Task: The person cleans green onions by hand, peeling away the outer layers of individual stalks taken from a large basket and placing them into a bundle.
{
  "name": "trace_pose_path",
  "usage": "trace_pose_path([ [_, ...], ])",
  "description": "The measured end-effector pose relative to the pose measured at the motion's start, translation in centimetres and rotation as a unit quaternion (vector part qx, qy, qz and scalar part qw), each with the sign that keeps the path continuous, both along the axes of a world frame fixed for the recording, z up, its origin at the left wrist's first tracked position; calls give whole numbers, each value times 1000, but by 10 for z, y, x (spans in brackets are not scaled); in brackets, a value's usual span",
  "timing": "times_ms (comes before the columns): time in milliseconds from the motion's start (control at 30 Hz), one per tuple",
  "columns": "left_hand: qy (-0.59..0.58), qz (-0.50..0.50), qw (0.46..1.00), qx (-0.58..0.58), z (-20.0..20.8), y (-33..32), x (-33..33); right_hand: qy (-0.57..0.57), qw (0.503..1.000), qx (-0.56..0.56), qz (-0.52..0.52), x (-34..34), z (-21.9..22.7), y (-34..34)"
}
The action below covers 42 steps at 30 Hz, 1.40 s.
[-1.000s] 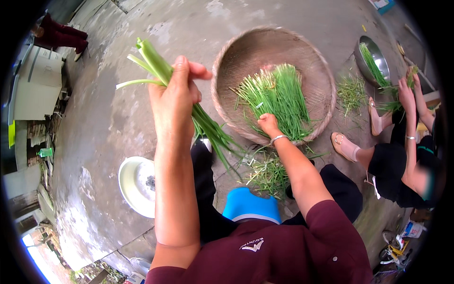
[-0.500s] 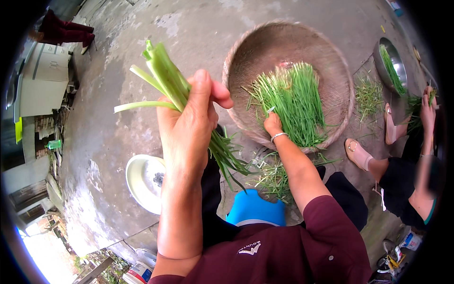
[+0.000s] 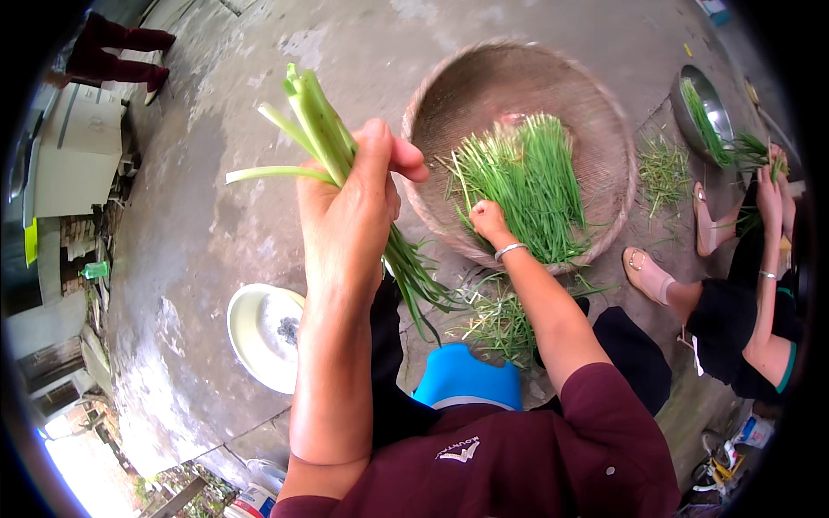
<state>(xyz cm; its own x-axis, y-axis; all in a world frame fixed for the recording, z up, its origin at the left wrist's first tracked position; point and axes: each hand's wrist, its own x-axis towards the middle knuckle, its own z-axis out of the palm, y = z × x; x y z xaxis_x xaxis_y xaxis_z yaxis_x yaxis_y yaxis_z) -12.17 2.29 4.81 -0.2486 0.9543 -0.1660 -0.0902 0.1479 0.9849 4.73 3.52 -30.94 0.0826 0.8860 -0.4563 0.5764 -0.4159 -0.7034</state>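
Note:
My left hand, raised toward me, is closed around a bunch of chives. Their thick pale ends stick out above the thumb, and the dark leaves hang below the fist. My right hand, with a bracelet at the wrist, reaches into a round woven basket. Its fingers are pinched at the left edge of the heap of chives, and a pale stalk seems to rise from them. The heap lies with its cut ends pointing away from me.
Loose trimmings lie before the basket, beside a blue stool. A white basin stands at left. At right a seated co-worker's hands hold greens near a metal bowl. Another person is at far left.
My right hand has moved slightly left and turned to the near left edge of the heap. My left hand still holds its bunch. The co-worker's hands have shifted at right.

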Motion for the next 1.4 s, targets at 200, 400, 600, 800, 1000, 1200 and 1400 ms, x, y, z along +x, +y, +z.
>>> trace_pose_path([
  [200,-9,-11,1000,23,-2,-3,-4,290,950,-82,-78,26,59,-4],
  [400,-24,-6,999,29,1,-3,-2,277,960,23,22,52,74,-30],
  [600,7,-15,999,28,3,-4,-1,145,947,-144,248,40,66,-41],
  [800,16,-9,1000,2,3,-2,0,-27,994,5,108,17,-6,-17],
  [1000,30,-24,999,16,-3,2,5,-209,971,-61,102,-6,-5,-17],
  [1200,3,-17,1000,18,0,1,2,30,992,119,-9,7,52,-26],
  [1400,20,-53,998,33,-9,-3,5,254,947,137,-141,32,136,-36],
])
